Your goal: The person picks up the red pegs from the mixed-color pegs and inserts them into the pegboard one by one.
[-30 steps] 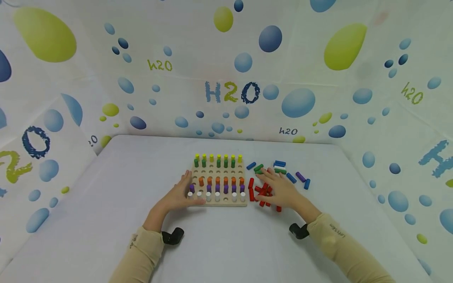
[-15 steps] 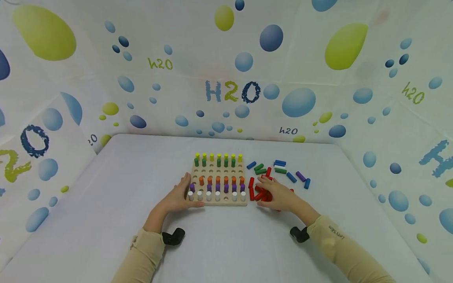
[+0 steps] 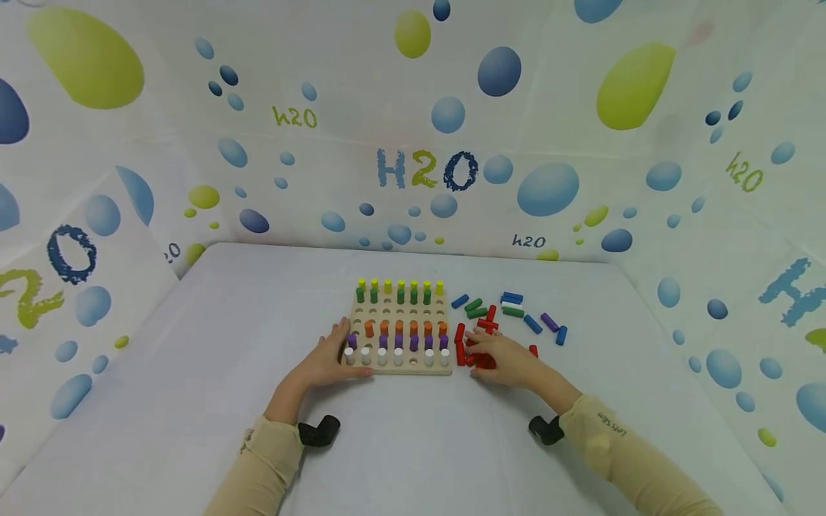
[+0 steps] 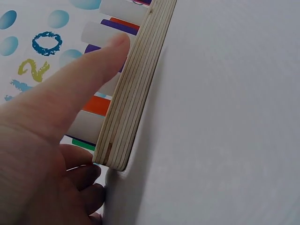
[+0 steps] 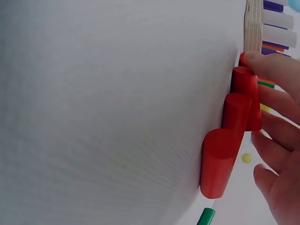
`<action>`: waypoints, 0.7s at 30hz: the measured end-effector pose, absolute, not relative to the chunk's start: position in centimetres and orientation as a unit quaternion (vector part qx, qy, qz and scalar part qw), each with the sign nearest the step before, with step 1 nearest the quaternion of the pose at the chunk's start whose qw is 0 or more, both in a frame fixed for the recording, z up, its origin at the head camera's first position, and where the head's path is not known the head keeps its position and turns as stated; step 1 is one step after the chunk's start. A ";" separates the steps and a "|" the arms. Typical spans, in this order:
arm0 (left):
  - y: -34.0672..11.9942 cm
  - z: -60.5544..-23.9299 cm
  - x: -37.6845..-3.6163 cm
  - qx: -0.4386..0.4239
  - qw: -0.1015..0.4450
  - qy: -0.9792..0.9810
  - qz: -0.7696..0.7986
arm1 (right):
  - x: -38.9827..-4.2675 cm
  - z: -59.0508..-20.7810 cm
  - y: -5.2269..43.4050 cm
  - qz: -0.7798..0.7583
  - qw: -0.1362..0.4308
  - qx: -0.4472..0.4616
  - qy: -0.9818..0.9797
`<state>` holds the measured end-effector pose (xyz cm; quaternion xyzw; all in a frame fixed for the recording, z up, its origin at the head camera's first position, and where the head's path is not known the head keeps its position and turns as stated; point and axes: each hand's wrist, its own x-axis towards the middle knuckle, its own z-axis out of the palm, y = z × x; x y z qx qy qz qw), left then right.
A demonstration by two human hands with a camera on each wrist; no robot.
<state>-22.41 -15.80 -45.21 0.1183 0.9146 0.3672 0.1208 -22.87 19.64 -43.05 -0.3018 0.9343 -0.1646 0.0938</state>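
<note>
A wooden pegboard (image 3: 403,371) carries upright rows of yellow, green, orange, purple and white pegs (image 3: 398,355). My left hand (image 3: 323,360) rests around its near left corner, the thumb straight along the front edge and the fingers along the left side. In the left wrist view the thumb tip overlaps the board's layered edge (image 4: 126,93). To the right of the board, my right hand (image 3: 506,360) lies low over a heap of red pegs (image 3: 460,352), fingers relaxed and spread. The right wrist view has its thumb tip against a red peg, with another red peg (image 5: 218,159) nearer the camera.
Loose blue pegs (image 3: 533,324), green pegs (image 3: 474,304) and a purple peg (image 3: 550,322) lie behind and to the right of the red heap. A white cloth (image 3: 400,444) covers the table, and a patterned sheet (image 3: 310,179) hangs behind it.
My right hand has drawn toward me over the red pegs, shifting some and uncovering green pegs behind. It has stayed nearly still over the last half second. My left hand keeps its place.
</note>
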 end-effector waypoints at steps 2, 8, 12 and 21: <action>-15.8 -45.1 -22.4 0.118 0.122 0.914 0.369 | -22.9 -43.0 19.6 -0.169 0.097 -0.306 0.932; -15.6 -45.0 -22.3 0.117 0.122 0.913 0.371 | -23.0 -43.1 19.6 -0.170 0.092 -0.325 0.926; -15.6 -45.0 -22.3 0.119 0.122 0.913 0.370 | -22.9 -43.1 19.5 -0.160 0.091 -0.332 0.925; -15.7 -44.9 -22.1 0.119 0.123 0.913 0.370 | -23.0 -43.0 19.4 -0.151 0.087 -0.352 0.920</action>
